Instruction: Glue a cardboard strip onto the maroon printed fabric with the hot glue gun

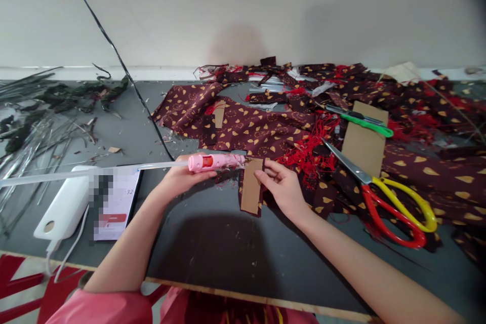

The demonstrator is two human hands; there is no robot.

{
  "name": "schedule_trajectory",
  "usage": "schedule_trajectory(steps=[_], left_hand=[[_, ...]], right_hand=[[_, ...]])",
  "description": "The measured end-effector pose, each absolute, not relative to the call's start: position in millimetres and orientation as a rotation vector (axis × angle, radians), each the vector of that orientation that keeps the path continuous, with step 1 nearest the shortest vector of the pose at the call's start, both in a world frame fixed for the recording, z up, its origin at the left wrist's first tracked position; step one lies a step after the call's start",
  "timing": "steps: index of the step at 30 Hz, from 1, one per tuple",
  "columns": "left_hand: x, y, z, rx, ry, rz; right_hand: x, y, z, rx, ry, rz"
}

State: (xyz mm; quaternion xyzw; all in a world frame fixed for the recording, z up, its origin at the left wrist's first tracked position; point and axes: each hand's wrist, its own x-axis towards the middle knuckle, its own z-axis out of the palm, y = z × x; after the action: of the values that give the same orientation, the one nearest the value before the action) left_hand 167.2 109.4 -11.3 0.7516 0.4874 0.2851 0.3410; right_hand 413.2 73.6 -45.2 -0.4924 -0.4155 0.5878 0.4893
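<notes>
My left hand (192, 172) is closed round a pink hot glue gun (212, 162), and a long clear glue stick (159, 165) runs out of its back toward the left. The gun's tip meets the top edge of a small cardboard rectangle (251, 187). Under that cardboard lies a strip of maroon fabric with a yellow leaf print (243, 203), showing along its edges. My right hand (283, 185) pinches the right side of the cardboard and fabric between thumb and fingers. Red threads (313, 154) lie tangled just beyond my right hand.
Scissors (374, 185) with red and yellow handles lie at right, beside a larger cardboard piece (364, 142) bearing a green cutter (366, 124). Printed fabric (261, 124) spreads behind. At left are a phone (121, 202), a white power bank (66, 207) and a hanging black cord (114, 50).
</notes>
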Motion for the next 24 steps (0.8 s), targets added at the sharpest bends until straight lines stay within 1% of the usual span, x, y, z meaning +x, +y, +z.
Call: schedule_trajectory(steps=[16, 24], left_hand=[[164.9, 107.9, -10.9, 1.853, 1.324, 0.747], [163.1, 109.6, -12.9, 1.959, 1.318, 0.753]], right_hand=[[414.0, 72.6, -40.3, -1.175, -1.055, 1.379], [414.5, 73.7, -42.8, -1.179, -1.06, 1.36]])
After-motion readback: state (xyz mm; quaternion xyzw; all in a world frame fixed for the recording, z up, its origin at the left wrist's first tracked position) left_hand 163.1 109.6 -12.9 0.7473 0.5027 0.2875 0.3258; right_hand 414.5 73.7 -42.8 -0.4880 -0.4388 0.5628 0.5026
